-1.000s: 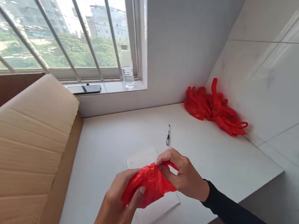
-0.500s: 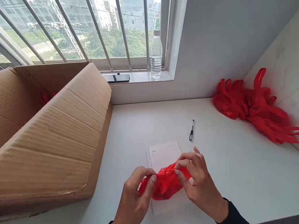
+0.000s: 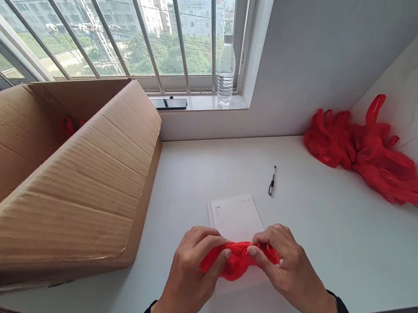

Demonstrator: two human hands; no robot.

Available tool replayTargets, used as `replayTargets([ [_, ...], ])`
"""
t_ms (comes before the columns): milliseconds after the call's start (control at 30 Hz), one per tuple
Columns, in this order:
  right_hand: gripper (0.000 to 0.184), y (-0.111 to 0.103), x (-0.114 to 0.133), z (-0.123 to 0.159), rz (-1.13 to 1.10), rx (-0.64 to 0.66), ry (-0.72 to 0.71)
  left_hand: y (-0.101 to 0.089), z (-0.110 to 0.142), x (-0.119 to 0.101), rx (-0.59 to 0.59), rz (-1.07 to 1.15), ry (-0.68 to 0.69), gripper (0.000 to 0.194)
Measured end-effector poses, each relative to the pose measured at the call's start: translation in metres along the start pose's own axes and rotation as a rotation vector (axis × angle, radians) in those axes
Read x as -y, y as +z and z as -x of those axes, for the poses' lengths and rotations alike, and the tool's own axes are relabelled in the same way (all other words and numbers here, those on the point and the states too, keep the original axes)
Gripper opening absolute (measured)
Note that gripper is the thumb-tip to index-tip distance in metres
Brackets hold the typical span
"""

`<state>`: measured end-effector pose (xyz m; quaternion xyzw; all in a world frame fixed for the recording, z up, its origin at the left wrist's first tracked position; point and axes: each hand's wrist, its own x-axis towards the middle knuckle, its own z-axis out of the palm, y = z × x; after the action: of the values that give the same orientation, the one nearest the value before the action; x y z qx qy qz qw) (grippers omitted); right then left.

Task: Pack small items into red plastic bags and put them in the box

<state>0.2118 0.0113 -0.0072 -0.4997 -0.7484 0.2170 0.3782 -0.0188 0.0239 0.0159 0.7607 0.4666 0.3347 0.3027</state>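
Observation:
A crumpled red plastic bag is stretched between my two hands, low over a white notebook. My left hand pinches the bag's left part between thumb and fingers. On the other side, my right hand grips its right part the same way, and a bit of red shows under the curled fingers. The notebook lies flat on the white table, its lower part covered by the bag and hands. Beyond it, to the right, lies a black-capped pen.
On the left stands a large open cardboard box with some red material inside. A heap of red plastic bags lies at the back right against the wall. The windowsill holds a water bottle and a dark phone.
Both hands have drawn in on the red bag, which is now bunched smaller and narrower. My right hand's fingers have closed further over it. The view has shifted slightly.

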Motion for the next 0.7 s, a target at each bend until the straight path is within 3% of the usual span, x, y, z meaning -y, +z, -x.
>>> replayTargets([
  [100,0.017,-0.005,-0.004,0.002,0.003,-0.066,-0.012,-0.004,0.002,0.007,-0.107,0.027,-0.068,0.018],
  [267,0.021,-0.016,-0.013,0.018,-0.1,-0.158,0.296,-0.019,0.009,0.017,-0.289,0.165,-0.4,0.027],
  [333,0.019,-0.017,-0.007,0.019,-0.185,-0.121,0.405,-0.019,0.008,0.01,-0.275,0.143,-0.368,0.031],
  [400,0.03,-0.016,0.003,0.015,-0.263,-0.052,0.452,-0.016,0.004,-0.002,-0.223,0.08,-0.265,0.038],
  [500,0.029,-0.014,0.015,0.009,-0.348,0.037,0.434,-0.012,-0.001,-0.015,-0.171,0.081,-0.185,0.014],
  [567,0.027,-0.015,0.016,0.009,-0.394,-0.021,0.444,-0.013,-0.002,-0.018,-0.251,0.135,-0.218,0.017],
  [700,0.027,-0.025,0.009,0.014,-0.456,-0.263,0.517,-0.022,0.002,-0.022,-0.465,0.132,-0.325,0.022],
])
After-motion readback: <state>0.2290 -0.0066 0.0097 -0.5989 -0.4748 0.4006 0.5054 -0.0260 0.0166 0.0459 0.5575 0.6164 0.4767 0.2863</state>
